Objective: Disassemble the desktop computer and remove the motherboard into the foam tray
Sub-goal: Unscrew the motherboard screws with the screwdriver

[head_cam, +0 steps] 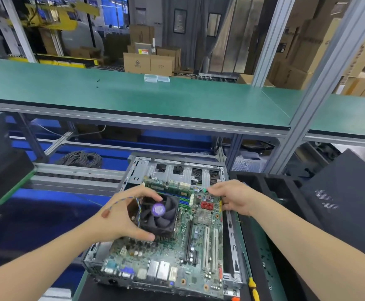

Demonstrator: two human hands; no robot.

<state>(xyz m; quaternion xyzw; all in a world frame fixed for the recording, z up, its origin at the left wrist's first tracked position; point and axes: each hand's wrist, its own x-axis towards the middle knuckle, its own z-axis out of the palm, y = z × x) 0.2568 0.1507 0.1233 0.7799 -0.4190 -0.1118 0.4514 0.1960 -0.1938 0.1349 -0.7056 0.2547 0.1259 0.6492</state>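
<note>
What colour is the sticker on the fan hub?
Purple; the sticker shows clearest in the head view.

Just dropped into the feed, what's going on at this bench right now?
A person has both hands on the motherboard, which looks partly raised out of the open metal case. The left hand grips the cooler fan and the right hand pinches the board's right edge. The black foam tray sits to the right, and the board is not yet in it. A yellow-handled screwdriver lies beside the case.
</note>
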